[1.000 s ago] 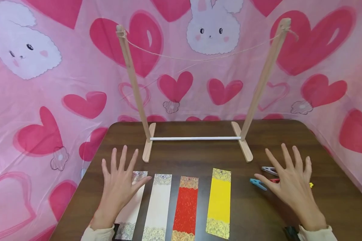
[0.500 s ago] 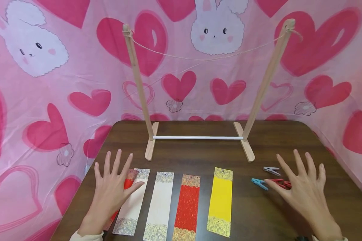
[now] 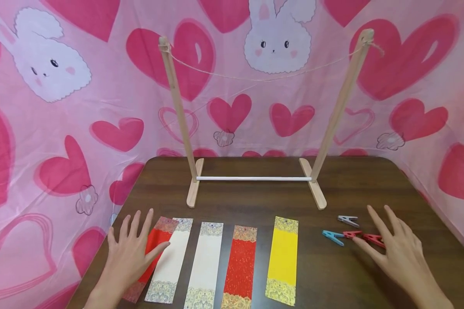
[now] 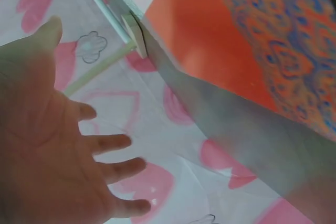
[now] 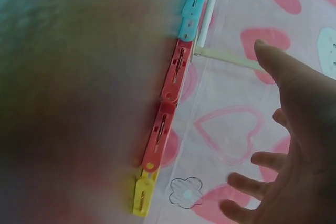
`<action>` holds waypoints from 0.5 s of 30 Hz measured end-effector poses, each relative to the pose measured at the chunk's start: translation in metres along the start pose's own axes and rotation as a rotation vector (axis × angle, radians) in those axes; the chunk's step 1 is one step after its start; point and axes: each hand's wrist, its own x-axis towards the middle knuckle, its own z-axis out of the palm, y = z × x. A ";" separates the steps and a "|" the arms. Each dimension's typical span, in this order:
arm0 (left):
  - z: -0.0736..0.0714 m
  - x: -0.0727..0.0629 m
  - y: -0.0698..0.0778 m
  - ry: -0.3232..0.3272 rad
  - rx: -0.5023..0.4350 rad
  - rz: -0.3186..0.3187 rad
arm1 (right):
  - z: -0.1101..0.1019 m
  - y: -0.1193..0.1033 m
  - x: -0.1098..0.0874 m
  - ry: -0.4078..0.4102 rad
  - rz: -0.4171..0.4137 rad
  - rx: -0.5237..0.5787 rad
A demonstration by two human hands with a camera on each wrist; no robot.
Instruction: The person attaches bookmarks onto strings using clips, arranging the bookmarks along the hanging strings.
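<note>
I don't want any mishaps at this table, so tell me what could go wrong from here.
The leftmost red strip meets the white strip beside it near their top ends, so lifting one might drag the other. The blue clothespin and red clothespins lie bunched near the right hand, so grabbing one could scatter others.

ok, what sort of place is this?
Probably an indoor craft or recording corner; the room beyond is hidden. Signs: a pink heart-and-rabbit backdrop, a dark brown table with a wooden frame on it, and patterned strips laid out in front.
</note>
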 end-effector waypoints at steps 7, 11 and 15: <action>-0.002 -0.013 -0.003 -0.146 0.013 -0.031 | 0.002 0.012 -0.011 -0.118 0.007 0.021; -0.003 -0.017 -0.004 -0.215 -0.008 -0.027 | 0.006 0.015 -0.021 -0.230 0.015 0.016; -0.003 -0.021 -0.004 -0.226 -0.032 -0.040 | 0.012 0.020 -0.024 -0.172 -0.042 0.073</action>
